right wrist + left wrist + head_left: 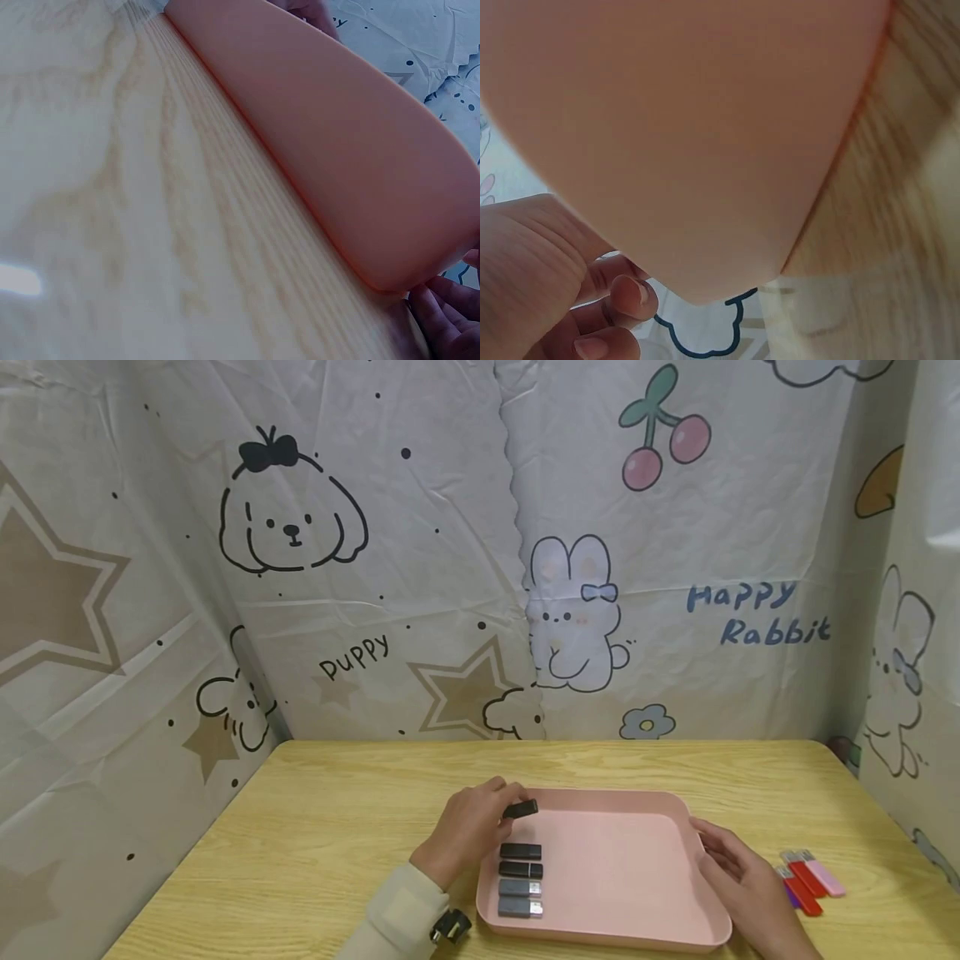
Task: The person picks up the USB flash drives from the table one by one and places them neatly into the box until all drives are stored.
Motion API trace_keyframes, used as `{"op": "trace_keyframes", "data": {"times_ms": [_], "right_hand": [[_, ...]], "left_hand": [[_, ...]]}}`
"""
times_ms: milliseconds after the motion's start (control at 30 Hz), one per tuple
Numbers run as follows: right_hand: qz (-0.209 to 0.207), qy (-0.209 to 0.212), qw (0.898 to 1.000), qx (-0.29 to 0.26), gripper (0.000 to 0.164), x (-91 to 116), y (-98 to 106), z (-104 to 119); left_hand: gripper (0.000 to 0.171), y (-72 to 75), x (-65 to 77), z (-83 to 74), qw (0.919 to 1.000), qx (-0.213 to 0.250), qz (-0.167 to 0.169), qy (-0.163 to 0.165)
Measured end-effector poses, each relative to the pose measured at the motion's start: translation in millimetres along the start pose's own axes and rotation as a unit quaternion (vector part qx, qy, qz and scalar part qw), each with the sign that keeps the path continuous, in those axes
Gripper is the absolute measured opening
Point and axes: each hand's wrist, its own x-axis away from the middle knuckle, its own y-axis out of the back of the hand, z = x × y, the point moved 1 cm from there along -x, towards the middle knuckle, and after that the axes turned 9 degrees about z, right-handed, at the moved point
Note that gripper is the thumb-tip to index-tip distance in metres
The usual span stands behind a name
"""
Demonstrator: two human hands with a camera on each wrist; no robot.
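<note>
In the head view, my left hand (pixel 472 825) pinches a black USB flash drive (pixel 521 809) over the far left corner of the pink tray (pixel 618 877). Below it, along the tray's left side, lie two black USB flash drives (pixel 521 860) and two grey ones (pixel 519 907) in a column. My right hand (pixel 738 881) grips the tray's right side, thumb at the rim and fingers against the outer wall. The left wrist view shows the left hand (pixel 570 281) beyond the tray wall (pixel 705 150), the drive hidden. Right fingers (pixel 446 311) touch the tray's corner in the right wrist view.
Red, pink and purple USB flash drives (pixel 810 878) lie on the wooden table (pixel 300 835) to the right of the right hand. A cartoon-printed curtain (pixel 420 568) hangs behind the table and at both sides. A black device (pixel 451 927) sits on the left wrist.
</note>
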Motion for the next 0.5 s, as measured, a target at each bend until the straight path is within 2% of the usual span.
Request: {"op": "trace_keyframes", "data": {"times_ms": [333,500], "right_hand": [[0.003,0.006,1.000,-0.007,0.053,-0.1,1.0,-0.7],[0.004,0.004,1.000,-0.007,0.053,0.4,0.7,-0.8]], "left_hand": [[0.042,-5.3,-0.1,2.3,0.9998,-0.016,0.011,-0.004],[0.032,-6.8,-1.7,1.8,0.9991,-0.032,0.028,-0.006]]}}
